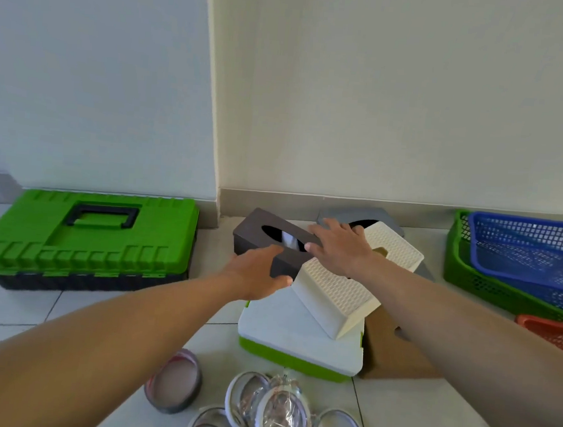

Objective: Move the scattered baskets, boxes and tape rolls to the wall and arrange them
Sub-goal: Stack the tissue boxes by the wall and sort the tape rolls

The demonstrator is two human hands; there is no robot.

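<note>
A dark brown tissue box (254, 236) with an oval slot sits near the wall corner, gripped at both ends. My left hand (255, 275) holds its near end and my right hand (338, 248) holds its far right end. A white perforated tissue box (337, 295) lies tilted against it, on top of a white and green box (294, 335). A grey box (351, 213) shows behind my right hand. A brown cardboard box (387, 353) lies under my right forearm. A dark tape roll (174, 385) and several clear tape rolls (278, 412) lie on the floor in front.
A green and black toolbox (82, 241) stands against the left wall. At the right, a blue basket (533, 253) nests in a green basket (461, 271), with an orange basket (556, 336) in front. The floor is pale tile (13, 306).
</note>
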